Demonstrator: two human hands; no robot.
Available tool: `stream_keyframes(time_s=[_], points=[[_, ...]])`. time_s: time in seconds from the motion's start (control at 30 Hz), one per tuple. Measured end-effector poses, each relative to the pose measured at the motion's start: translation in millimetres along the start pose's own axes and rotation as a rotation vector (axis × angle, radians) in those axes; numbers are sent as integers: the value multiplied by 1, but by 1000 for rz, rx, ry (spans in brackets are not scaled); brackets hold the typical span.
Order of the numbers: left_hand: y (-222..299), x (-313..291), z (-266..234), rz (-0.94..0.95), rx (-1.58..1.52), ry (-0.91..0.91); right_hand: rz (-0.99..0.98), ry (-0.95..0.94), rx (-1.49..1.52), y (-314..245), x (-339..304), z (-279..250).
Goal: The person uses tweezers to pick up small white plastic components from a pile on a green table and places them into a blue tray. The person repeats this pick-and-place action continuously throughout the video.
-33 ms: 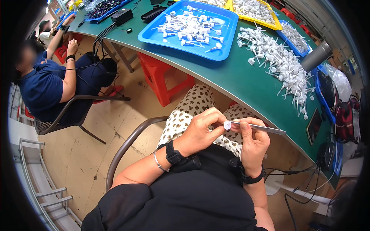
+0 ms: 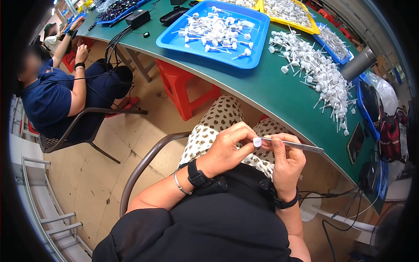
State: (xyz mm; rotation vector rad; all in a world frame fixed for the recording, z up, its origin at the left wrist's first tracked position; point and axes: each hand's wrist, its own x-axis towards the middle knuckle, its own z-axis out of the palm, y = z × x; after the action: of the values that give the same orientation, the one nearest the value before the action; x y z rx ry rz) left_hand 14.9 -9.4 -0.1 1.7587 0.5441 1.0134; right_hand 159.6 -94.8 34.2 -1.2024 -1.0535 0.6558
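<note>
Above my lap, my left hand (image 2: 226, 147) pinches a small white plastic part (image 2: 257, 142) between thumb and fingertips. Its pale, rounded face is turned up. My right hand (image 2: 288, 168) is closed around slim metal tweezers (image 2: 303, 146). Their narrow end points left and meets the white part, and the broad end sticks out to the right. Whether the tips grip the part or only touch it is too small to tell. Both hands are close together, just off the table's front edge.
On the green table (image 2: 279, 94) stands a blue tray (image 2: 163, 42) of white stemmed parts. To its right lies a loose pile of similar parts (image 2: 321, 78). Behind are a yellow tray (image 2: 315, 29), a grey cylinder (image 2: 358, 63) and a phone (image 2: 355, 143). A seated person (image 2: 56, 94) works at left.
</note>
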Motion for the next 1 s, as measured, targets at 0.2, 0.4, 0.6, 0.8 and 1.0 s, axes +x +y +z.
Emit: stream_keyframes(time_s=[0.2,0.4,0.6,0.8,1.0], points=[[-2,-1,1,-7,-13,1,27,13,21,-4,1,-1],[0,0,3,2,-19,20,32,19,0,-7,1,-1],[-3,-1,6,32,-15,41,-95,15,-181,-4,-2,-1],[-7,-3,9,86,16,54,-146,-57,-365,-10,-2,-3],[-4,-3,6,91,19,1,89,-17,-116,-19,2,-8]])
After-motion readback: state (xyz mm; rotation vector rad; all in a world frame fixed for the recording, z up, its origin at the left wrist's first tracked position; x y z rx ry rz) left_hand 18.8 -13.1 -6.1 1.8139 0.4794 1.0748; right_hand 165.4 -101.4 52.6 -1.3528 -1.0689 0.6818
